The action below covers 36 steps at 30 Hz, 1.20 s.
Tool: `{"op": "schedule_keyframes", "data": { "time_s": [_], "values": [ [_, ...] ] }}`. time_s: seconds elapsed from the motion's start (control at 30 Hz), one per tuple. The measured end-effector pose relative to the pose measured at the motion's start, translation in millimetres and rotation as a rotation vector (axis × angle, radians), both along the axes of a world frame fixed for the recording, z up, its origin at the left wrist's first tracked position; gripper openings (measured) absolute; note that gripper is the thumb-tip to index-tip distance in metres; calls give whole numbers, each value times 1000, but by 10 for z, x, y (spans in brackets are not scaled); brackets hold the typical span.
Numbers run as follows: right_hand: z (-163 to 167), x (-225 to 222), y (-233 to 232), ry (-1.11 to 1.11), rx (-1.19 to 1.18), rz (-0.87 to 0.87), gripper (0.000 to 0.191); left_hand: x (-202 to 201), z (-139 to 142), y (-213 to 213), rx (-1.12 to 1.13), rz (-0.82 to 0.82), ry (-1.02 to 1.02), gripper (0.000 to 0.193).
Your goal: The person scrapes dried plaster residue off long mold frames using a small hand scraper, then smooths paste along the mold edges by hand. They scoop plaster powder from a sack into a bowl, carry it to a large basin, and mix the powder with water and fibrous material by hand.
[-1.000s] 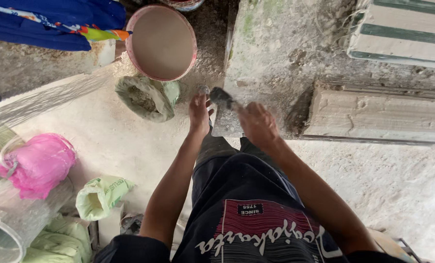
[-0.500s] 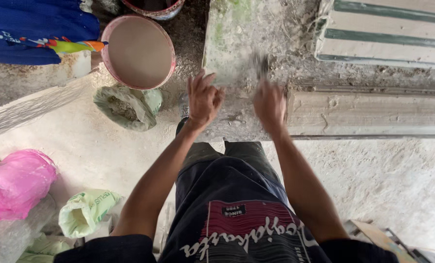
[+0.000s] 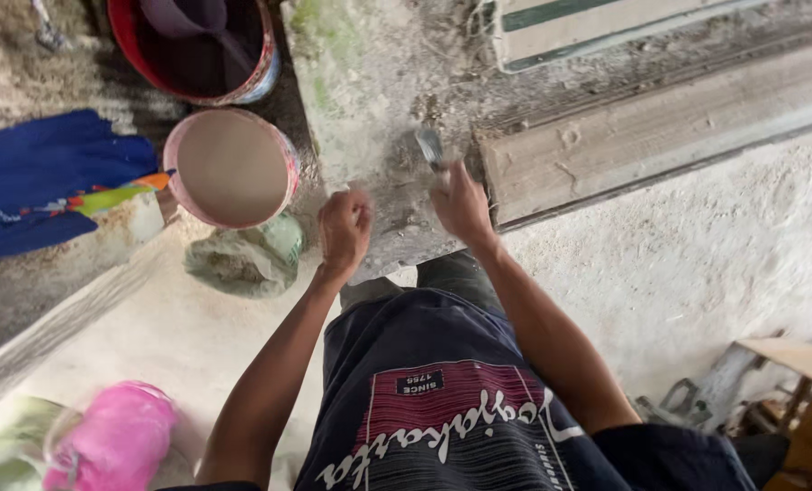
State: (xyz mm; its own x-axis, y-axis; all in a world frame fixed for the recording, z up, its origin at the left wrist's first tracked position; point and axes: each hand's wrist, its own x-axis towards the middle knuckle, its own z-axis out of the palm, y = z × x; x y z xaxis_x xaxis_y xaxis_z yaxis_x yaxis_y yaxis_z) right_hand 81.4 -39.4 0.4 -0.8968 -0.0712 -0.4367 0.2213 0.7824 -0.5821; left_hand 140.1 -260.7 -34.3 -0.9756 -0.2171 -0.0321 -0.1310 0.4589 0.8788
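Observation:
My right hand (image 3: 461, 202) is closed around the handle of a small metal tool (image 3: 430, 145), whose grey head sticks up over the rough stone block (image 3: 369, 82). My left hand (image 3: 345, 224) is curled into a fist over the near edge of the same block; I cannot see anything inside it. Both forearms reach forward from my dark printed shirt (image 3: 442, 409).
A pink bucket (image 3: 231, 167) of pale liquid stands left of the block, a red bucket (image 3: 201, 45) behind it. A dusty green bag (image 3: 242, 259) lies below the pink bucket. A wooden beam (image 3: 651, 127) runs to the right. Blue cloth (image 3: 42, 177) and a pink bag (image 3: 119, 436) lie left.
The view has swung, so the block and buckets now sit lower in frame. My left hand went from spread fingers to a fist. My right hand stays on the tool.

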Motion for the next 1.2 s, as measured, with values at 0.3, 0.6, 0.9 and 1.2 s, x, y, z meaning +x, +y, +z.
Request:
{"op": "schedule_keyframes", "data": {
  "time_s": [0.3,0.6,0.9,1.2],
  "values": [
    [438,1374,666,-24,-293,-375,49,-155,141,494,181,-254,-98,29],
    [-27,1415,1210,-146,-1050,-1342,41,202,149,921,88,-532,75,27],
    [-180,1369,362,26,-960,-1391,36,212,143,917,-47,-690,69,24],
    [163,568,2130,115,-994,-1377,31,257,142,877,-147,-657,-101,24]
  ]
}}
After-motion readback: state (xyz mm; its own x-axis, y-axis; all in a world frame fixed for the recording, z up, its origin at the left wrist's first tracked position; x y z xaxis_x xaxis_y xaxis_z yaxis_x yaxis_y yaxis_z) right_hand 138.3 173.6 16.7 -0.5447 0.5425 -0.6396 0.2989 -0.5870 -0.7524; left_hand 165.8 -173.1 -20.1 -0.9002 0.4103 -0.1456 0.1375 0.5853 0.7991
